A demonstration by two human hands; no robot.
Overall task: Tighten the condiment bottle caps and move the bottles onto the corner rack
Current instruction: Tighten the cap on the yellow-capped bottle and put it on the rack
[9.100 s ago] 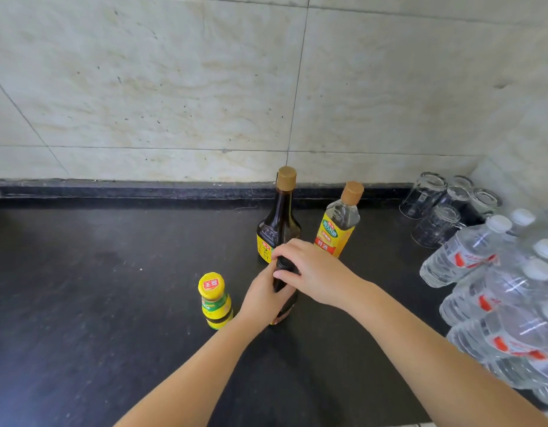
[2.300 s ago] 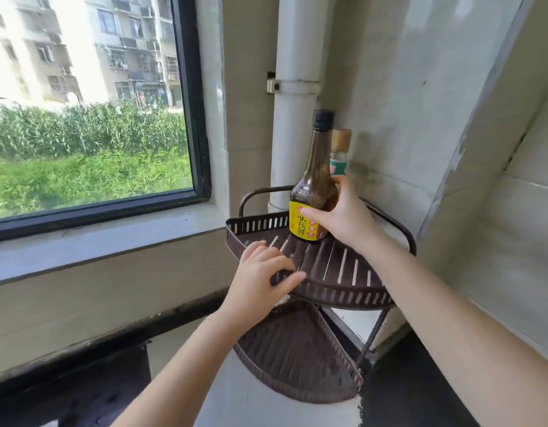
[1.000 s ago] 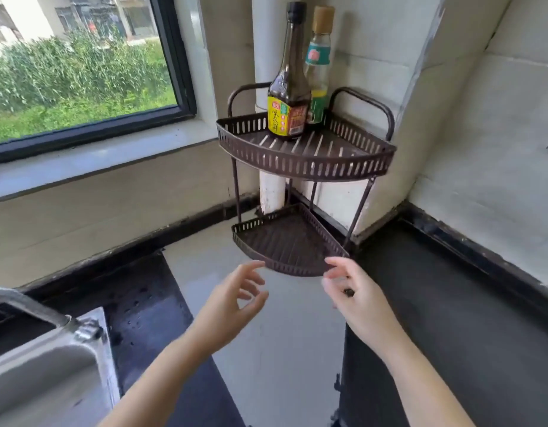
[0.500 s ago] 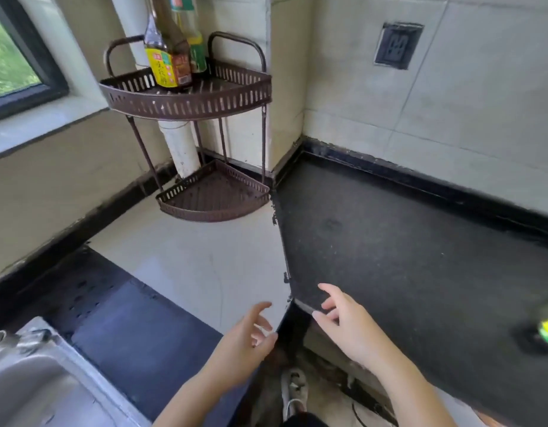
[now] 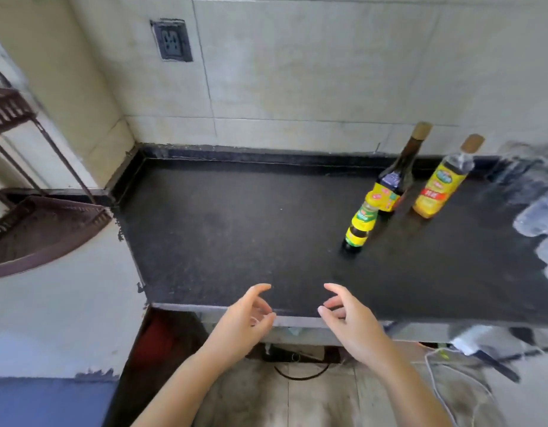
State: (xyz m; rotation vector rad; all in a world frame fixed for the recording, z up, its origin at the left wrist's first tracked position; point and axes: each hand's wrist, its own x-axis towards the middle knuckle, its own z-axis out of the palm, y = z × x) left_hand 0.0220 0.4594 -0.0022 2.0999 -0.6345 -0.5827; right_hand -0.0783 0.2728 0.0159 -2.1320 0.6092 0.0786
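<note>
Three condiment bottles stand on the black counter (image 5: 235,229) at the right. A small bottle with a yellow cap and yellow-green label (image 5: 360,224) is nearest. Behind it rises a tall dark bottle with a tan cap (image 5: 394,181). To its right is a clear bottle with a yellow label and tan cap (image 5: 442,186). The brown corner rack (image 5: 35,232) shows at the left edge; its upper tier is mostly cut off. My left hand (image 5: 245,322) and my right hand (image 5: 349,318) hover empty over the counter's front edge, fingers apart.
Clear water bottles (image 5: 540,217) and blurred glasses lie at the far right. A wall socket (image 5: 171,41) sits on the tiled wall. Below the counter edge are cables and a white charger (image 5: 465,342). A pale counter section (image 5: 60,303) lies by the rack.
The view has swung right, from the corner rack to the counter with the bottles. Both empty hands have moved along, from the pale section to the black counter's front edge.
</note>
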